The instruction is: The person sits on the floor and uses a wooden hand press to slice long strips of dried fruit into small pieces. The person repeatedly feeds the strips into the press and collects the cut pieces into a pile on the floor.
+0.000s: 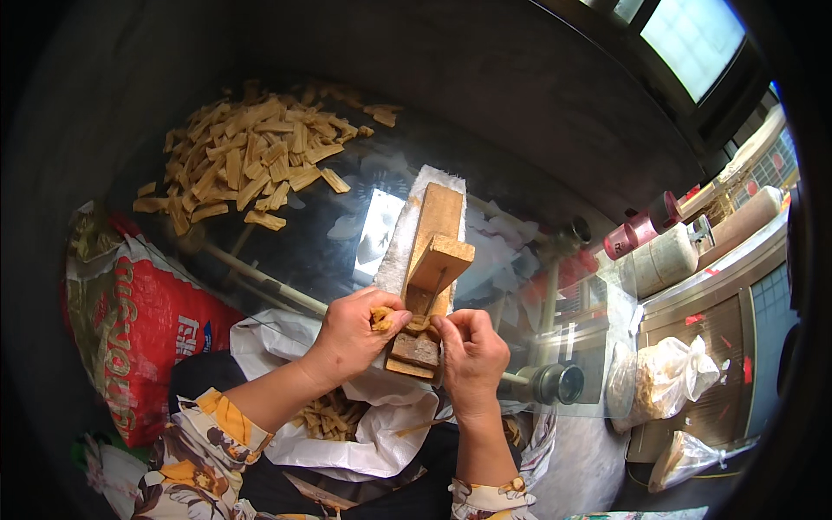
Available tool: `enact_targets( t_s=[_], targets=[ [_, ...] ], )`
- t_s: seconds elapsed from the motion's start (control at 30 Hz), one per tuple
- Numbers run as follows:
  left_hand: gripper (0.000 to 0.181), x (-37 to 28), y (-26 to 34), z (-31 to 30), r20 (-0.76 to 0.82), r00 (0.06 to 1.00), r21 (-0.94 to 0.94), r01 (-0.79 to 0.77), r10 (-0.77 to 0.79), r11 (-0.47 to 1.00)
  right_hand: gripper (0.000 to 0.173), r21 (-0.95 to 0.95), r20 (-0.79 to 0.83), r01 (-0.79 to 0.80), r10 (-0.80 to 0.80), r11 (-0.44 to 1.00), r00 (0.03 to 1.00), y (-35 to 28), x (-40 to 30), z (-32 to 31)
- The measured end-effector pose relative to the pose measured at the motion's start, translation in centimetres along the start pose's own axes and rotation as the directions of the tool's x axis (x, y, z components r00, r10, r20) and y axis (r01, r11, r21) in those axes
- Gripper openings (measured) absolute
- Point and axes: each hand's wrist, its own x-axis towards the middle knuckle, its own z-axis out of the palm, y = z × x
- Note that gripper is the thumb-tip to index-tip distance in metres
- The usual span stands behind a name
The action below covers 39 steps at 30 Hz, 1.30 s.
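Observation:
A wooden jig (439, 214) with an upright block and a thin metal rod or blade lies on a white fleecy cloth on a glass-topped table. My left hand (357, 335) is at the near left side of the jig, fingers closed on yellowish dried pieces (381, 318). Opposite it, my right hand (473, 348) pinches the end of a thin yellowish strip (417, 322) that lies across the jig below the upright block. The left thumb tip is close to the strip's other end. What the strip is made of cannot be told.
Many short yellowish pieces (247, 149) are heaped at the back left of the glass table (312, 260). A white woven sack (383, 435) with similar pieces lies open at my lap. A red sack (162, 318) stands left; a gas cylinder (663, 259) and tied plastic bags (676, 370) are right.

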Motion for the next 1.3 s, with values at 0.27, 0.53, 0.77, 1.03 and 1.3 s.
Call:
enact_targets(
  t_s=[0.27,0.53,0.77,1.03,1.3],
  targets=[
    [0.01,-2.3,1.5,-1.3,-0.108,0.944,0.011,-0.312,0.311,0.95,0.022,0.206,-0.024,0.262,-0.263,0.943,0.965,-0.3,-2.0,-1.7],
    [0.038,-5.9,2.6,-2.5,0.557,0.762,-0.107,0.459,-0.33,0.882,0.015,0.544,0.164,0.477,-0.645,0.69,0.746,-3.0,-3.0,-1.9],
    [0.025,-6.0,2.1,-3.8,0.811,0.525,-0.46,0.302,0.257,0.835,0.01,0.423,0.321,0.053,-0.205,0.904,0.925,-2.6,-3.5,-2.7],
    [0.029,-4.0,0.8,-3.6,0.352,0.669,0.107,-0.724,0.655,0.682,0.011,0.351,0.932,-0.916,0.021,0.195,0.361,-1.0,-5.2,-0.8],
    [0.033,-4.8,1.9,-3.1,0.14,0.806,0.244,-0.591,0.575,0.769,0.014,0.713,0.577,-0.601,0.184,0.361,0.795,-3.0,-6.0,-1.4]
  ],
)
